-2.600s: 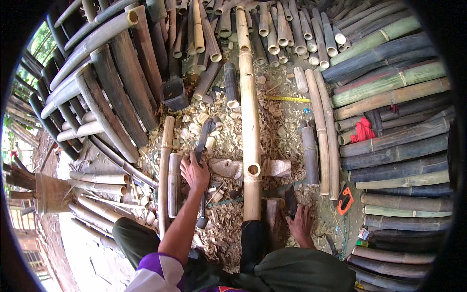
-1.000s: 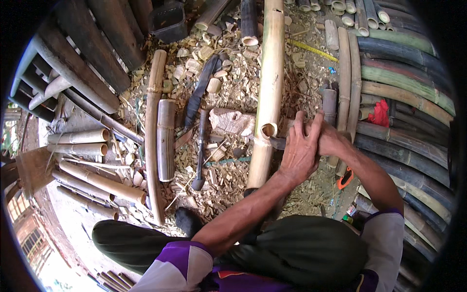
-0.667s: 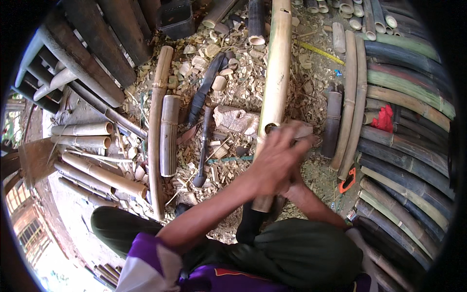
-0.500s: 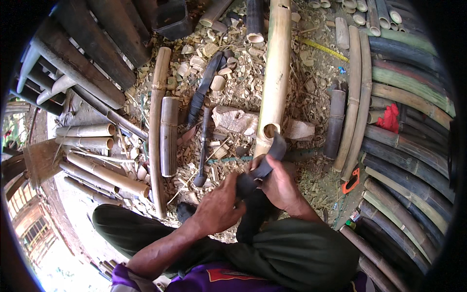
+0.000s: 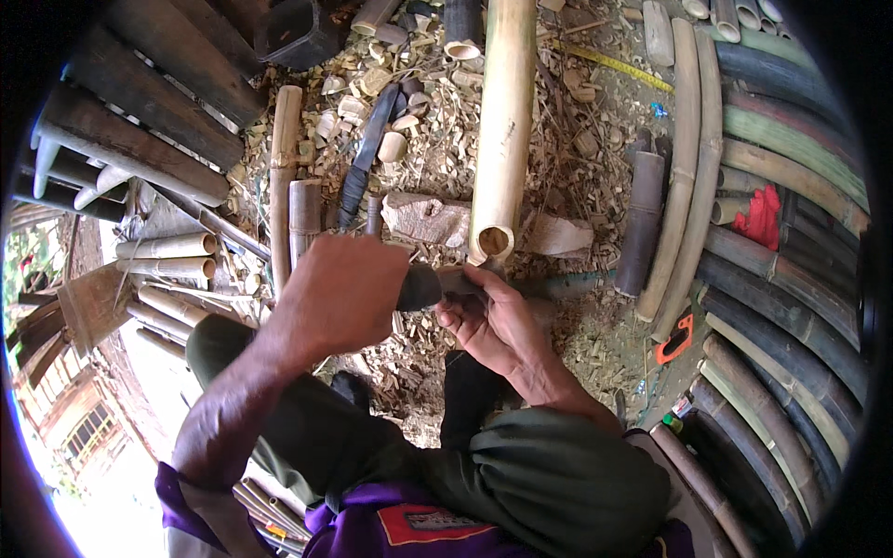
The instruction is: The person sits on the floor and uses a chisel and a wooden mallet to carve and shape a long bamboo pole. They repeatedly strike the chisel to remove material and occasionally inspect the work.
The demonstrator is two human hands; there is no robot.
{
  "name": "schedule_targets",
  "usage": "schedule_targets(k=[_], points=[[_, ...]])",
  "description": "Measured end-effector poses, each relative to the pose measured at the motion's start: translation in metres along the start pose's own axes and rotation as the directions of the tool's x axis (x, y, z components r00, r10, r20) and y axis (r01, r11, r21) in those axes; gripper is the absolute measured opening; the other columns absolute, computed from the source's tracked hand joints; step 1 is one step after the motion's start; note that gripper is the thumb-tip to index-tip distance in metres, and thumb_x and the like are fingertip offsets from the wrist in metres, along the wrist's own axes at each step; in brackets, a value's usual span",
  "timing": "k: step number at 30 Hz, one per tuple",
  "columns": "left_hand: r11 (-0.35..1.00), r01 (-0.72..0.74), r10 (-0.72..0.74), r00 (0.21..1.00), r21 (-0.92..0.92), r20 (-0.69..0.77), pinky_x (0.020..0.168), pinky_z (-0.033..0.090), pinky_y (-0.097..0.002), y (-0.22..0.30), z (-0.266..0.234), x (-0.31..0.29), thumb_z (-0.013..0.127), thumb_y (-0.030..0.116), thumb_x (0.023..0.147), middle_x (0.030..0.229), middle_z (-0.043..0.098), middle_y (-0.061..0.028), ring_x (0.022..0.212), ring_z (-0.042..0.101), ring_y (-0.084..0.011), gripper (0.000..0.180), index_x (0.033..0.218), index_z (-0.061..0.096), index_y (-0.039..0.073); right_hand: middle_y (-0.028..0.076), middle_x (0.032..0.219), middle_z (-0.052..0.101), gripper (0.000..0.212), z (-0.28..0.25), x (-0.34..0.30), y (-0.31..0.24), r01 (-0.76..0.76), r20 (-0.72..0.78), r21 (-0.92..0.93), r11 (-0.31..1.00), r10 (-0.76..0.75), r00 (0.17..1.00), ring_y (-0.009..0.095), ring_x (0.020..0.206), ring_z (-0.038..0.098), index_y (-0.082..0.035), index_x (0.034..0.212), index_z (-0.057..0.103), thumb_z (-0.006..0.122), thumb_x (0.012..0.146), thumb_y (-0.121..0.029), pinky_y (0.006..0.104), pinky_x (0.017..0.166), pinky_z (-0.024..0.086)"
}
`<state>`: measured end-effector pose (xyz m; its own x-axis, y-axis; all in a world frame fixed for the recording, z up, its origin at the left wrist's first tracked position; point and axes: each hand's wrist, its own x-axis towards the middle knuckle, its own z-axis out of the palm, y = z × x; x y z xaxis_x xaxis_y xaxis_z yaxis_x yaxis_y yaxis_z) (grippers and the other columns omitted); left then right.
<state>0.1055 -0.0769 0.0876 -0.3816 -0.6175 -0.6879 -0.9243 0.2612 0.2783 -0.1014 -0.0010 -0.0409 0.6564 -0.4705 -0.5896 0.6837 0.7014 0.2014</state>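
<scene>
My left hand [image 5: 339,293] is raised in a fist around a short dark piece [image 5: 419,288], whose rounded dark end sticks out on the right. My right hand [image 5: 498,321] pinches a flat grey-brown part beside that end between thumb and fingers, palm partly turned up. Whether both parts belong to one object is hard to tell. Just beyond the hands, a pale bamboo pole [image 5: 504,139] points toward me, its cut end hollow, lying across a rough wooden block [image 5: 423,219]. A dark rod-like handle [image 5: 374,214] shows past my left fist, which hides its lower part.
Wood chips [image 5: 446,139] cover the ground. A long blade with a wrapped dark handle [image 5: 367,158] lies among them. Bamboo poles [image 5: 688,167] are stacked along the right, near an orange saw handle [image 5: 675,339], a red cloth [image 5: 760,219] and a yellow measuring tape [image 5: 614,62].
My left hand has risen and swung left and away from me, now closed in a fist. My right hand has shifted slightly left. The dark strip is no longer seen reaching toward the pole's end.
</scene>
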Motion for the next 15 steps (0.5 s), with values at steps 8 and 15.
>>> schedule_targets(k=[8, 15], points=[[0.592, 0.220, -0.340, 0.940, -0.776, 0.007, 0.074, 0.058, -0.0535, 0.100, 0.167, -0.015, 0.075, 0.022, 0.081, 0.081, 0.069, -0.0287, 0.081, 0.071, -0.0469, 0.052, 0.114, 0.047, -0.006, 0.010, 0.084, 0.072, 0.025, 0.002, -0.022, -0.047, -0.178, -0.313, -0.823, 0.539, -0.169, 0.935, 0.021, 0.072, 0.070, -0.001, 0.096, 0.071, 0.059, 0.097, -0.023, 0.0352, 0.054, 0.057], [0.348, 0.126, -0.385, 0.923, -0.929, -0.019, 0.078, 0.056, -0.0463, 0.089, 0.196, -0.024, 0.086, 0.038, 0.077, 0.095, 0.071, -0.0235, 0.086, 0.072, -0.0392, 0.060, 0.115, 0.061, 0.000, 0.011, 0.082, 0.066, 0.025, -0.023, -0.015, -0.025, -0.243, -0.326, -0.932, 0.268, -0.333, 0.885, 0.022, 0.066, 0.067, 0.001, 0.098, 0.063, 0.058, 0.099, -0.024, 0.0343, 0.049, 0.056]])
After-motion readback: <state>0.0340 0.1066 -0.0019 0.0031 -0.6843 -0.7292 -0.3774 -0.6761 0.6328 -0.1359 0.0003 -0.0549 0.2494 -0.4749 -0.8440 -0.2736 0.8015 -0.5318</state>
